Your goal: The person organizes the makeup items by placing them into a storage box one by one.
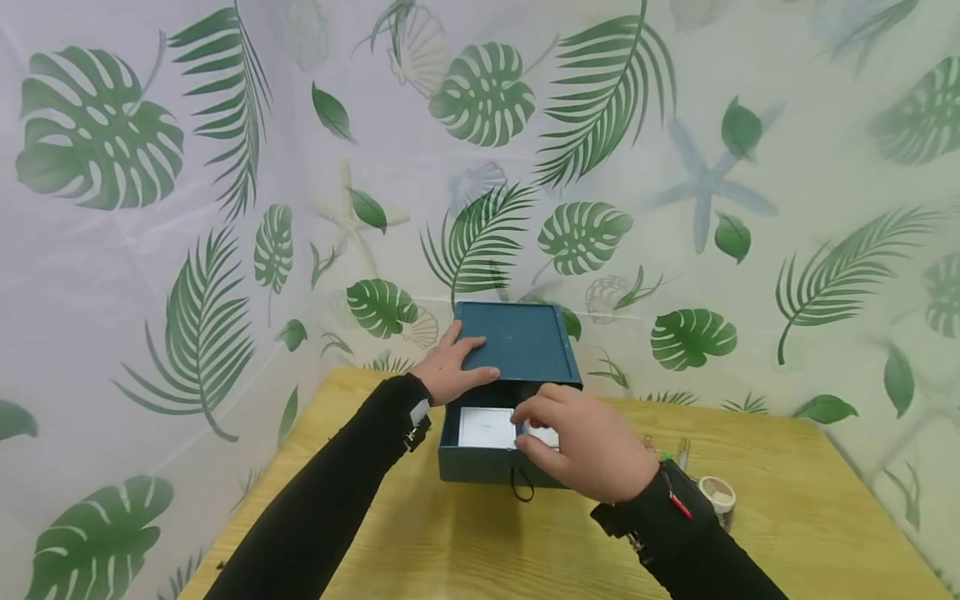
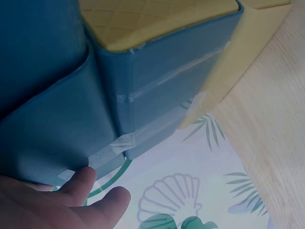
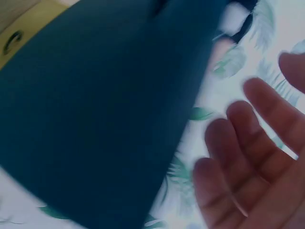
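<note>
A teal box (image 1: 480, 467) stands on the table with its front part uncovered and a flat teal panel (image 1: 517, 342) rising behind. My left hand (image 1: 453, 367) rests on the panel's left edge, fingers spread. In the left wrist view, its fingertips are by a taped teal side (image 2: 157, 90). Inside the box lies a white square piece (image 1: 487, 427), with another white piece partly hidden beside it. Over the box's right part is my right hand (image 1: 588, 437), fingers loosely bent. The right wrist view shows these fingers apart with nothing between them. A dark ribbon loop (image 1: 522, 485) hangs at the front.
A roll-shaped item (image 1: 717, 492) stands on the wooden table (image 1: 795, 500), right of the box and partly behind my right wrist. Small slim items (image 1: 684, 452) lie near it. Leaf-patterned sheeting (image 1: 480, 167) hangs behind and to the left.
</note>
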`<control>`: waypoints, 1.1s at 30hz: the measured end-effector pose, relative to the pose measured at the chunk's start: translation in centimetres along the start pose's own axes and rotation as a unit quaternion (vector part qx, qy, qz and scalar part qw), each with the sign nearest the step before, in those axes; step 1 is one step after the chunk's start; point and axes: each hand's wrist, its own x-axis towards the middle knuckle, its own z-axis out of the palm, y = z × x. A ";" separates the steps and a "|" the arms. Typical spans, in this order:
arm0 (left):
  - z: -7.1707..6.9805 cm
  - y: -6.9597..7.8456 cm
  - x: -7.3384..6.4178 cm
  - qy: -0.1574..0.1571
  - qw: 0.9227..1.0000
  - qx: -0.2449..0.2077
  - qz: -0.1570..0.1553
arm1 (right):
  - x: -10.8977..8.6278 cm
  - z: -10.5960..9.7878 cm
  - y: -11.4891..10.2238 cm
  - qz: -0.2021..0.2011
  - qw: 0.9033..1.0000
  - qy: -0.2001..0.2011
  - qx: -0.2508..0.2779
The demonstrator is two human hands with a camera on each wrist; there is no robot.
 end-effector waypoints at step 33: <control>0.0 0.1 -0.3 -0.009 1.000 -0.012 0.001 | -2.8 3.8 -2.3 0.040 0.994 -0.101 0.012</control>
